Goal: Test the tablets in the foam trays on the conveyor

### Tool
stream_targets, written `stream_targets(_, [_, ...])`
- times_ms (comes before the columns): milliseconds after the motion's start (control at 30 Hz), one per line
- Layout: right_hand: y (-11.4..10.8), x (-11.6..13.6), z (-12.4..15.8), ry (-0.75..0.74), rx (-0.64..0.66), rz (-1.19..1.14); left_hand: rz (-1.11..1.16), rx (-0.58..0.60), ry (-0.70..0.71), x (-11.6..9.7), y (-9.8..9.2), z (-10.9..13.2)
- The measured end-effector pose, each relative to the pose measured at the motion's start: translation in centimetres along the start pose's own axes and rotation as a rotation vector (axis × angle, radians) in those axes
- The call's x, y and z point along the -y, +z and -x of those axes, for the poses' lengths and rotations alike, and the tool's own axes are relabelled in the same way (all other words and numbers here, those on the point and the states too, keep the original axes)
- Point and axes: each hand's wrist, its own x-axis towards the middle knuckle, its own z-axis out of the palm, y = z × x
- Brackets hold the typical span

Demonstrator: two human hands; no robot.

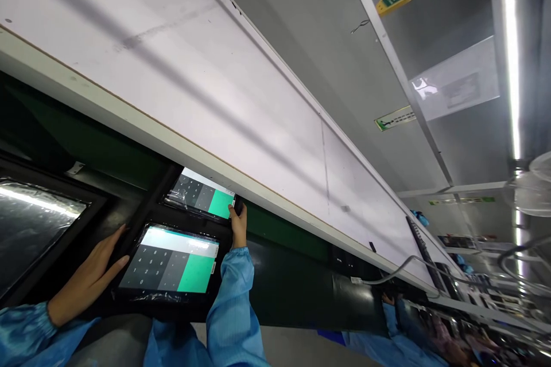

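Observation:
Two tablets lie under a white shelf, each showing a grey keypad and a green block. The nearer tablet [172, 266] is wrapped in clear film. My left hand [88, 278] rests flat on the dark frame at its left edge, fingers stretched out. My right hand [237, 223] reaches up between the tablets and pinches the right corner of the farther tablet [200, 195]. Both my arms are in blue sleeves.
A long white shelf [206, 92] runs overhead toward the right. A dark glossy panel [30, 223] sits at the far left. Another person's blue sleeve and hand [390, 301] work further along the dark bench. A grey cable [396, 272] hangs below the shelf.

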Motion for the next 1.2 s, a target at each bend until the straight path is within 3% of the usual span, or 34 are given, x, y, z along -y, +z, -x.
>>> stream_targets(500, [0.5,1.0,0.1,0.13,-0.018,-0.123,-0.03,0.003,0.038,-0.1,-0.6,-0.9])
stream_targets(600, [-0.4,0.1,4.1,0.149,-0.001,-0.165,-0.049,0.028,0.055,-0.5,-1.0,-0.8])
stream_targets(767, [-2.4,-3.1,15.4,0.177,0.091,-0.184,-0.096,-0.012,0.117,-0.6,-0.5,-0.5])
stream_targets(867, [-2.8,-4.4,19.6,0.184,0.111,-0.177,-0.117,-0.057,0.126,-0.7,-0.1,-0.8])
stream_targets(1033, [-2.3,-4.4,20.6,0.14,0.092,-0.14,-0.118,-0.071,0.103,-0.9,-0.5,-1.4])
stream_targets(1200, [-2.6,-4.1,20.5,0.125,0.156,-0.213,-0.126,-0.058,0.148,-0.5,-0.7,-1.0])
